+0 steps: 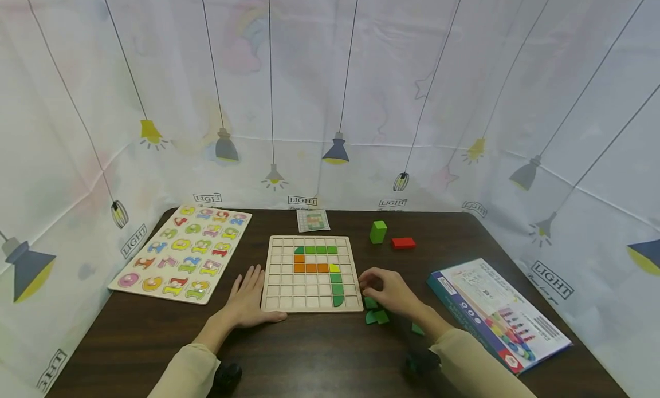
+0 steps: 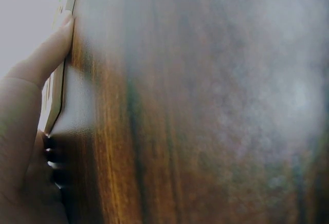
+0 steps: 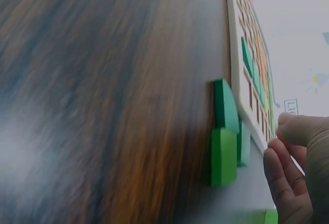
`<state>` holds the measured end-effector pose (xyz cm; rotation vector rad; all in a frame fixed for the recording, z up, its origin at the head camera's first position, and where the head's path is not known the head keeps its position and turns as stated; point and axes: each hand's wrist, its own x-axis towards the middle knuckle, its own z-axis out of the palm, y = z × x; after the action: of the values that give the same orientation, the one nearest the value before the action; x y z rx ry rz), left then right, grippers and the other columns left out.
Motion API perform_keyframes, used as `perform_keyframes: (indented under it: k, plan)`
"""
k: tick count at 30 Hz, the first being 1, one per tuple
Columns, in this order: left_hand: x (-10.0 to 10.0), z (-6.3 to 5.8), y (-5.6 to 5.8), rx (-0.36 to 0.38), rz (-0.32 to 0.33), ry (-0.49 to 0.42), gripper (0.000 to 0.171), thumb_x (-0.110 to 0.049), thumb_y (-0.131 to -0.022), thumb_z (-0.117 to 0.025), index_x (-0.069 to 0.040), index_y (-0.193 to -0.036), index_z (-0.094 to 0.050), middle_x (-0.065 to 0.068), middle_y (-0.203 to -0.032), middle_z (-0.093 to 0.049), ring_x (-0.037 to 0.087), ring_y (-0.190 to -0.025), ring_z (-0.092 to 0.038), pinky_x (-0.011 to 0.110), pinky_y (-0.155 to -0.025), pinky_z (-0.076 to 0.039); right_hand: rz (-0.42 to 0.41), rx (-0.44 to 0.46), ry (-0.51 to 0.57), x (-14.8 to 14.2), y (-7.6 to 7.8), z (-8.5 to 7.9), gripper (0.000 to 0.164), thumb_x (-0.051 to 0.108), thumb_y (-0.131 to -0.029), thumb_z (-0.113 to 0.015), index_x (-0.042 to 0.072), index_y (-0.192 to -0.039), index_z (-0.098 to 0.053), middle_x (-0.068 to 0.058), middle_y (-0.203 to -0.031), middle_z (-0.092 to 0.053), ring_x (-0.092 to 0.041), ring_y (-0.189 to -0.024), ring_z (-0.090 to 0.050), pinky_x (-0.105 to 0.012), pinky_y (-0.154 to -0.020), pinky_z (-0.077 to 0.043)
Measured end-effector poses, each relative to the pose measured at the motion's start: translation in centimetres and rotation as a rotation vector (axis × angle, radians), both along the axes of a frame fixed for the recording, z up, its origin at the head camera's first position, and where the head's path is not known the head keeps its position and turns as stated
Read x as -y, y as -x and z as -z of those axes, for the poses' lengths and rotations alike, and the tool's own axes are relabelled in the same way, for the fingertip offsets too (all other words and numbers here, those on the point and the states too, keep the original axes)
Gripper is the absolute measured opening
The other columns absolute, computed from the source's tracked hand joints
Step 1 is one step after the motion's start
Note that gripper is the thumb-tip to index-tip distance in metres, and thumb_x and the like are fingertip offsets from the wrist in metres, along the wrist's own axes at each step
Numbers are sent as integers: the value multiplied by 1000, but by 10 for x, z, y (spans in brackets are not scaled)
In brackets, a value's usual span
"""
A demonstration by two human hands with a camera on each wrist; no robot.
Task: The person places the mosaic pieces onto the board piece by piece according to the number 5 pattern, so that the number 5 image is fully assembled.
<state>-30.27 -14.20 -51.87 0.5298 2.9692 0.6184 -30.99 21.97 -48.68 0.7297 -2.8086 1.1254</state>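
Observation:
A wooden grid board (image 1: 278, 272) lies mid-table. Green, orange and yellow blocks (image 1: 311, 268) fill some of its squares in a bent line. My left hand (image 1: 248, 300) rests flat at the board's left side, fingers straight and thumb along the front edge. In the left wrist view its thumb (image 2: 56, 41) lies against the rim. My right hand (image 1: 389, 289) is at the right edge, fingers bent, thumb and fingertips close together. I cannot tell whether they pinch anything. Beside it lie loose green blocks (image 1: 381, 316), which the right wrist view shows as green pieces (image 3: 223, 157) near the board's rim.
A number puzzle board (image 1: 167, 260) lies at the left. A small pattern card (image 1: 313, 220) is behind the grid board. Back right are an upright green block (image 1: 378, 232) and a red block (image 1: 403, 243). A printed box (image 1: 495, 312) lies at the right.

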Motion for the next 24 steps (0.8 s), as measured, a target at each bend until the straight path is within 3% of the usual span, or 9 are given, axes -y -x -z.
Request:
perform_keyframes:
  k: [9,15,24]
  plan:
    - [1,1,1,-2,-3,-6,122,-73,-69,-64,5,-149,-14,23,-154,-11,35,-142,-4,54,-110,-4,-1,86,-80,-15,-2,5,24,8,-83,-72,11,-105,-66,1,-94,-65,-13,-81,-58,-29,-73,-50]
    - [1,2,1,3,-3,-7,122,-73,-69,-64,5,-149,-14,22,-154,-11,35,-142,-4,54,-111,-4,-39,86,-96,-18,-1,9,24,9,-82,-72,10,-105,-66,2,-93,-64,-13,-82,-57,-29,-71,-49]
    - [2,6,2,1,7,-33,123,-72,-69,-65,6,-149,-13,24,-154,-10,36,-142,-3,54,-110,-2,-10,65,-95,-20,1,15,23,8,-83,-71,12,-106,-66,3,-94,-65,-11,-82,-58,-29,-72,-50]
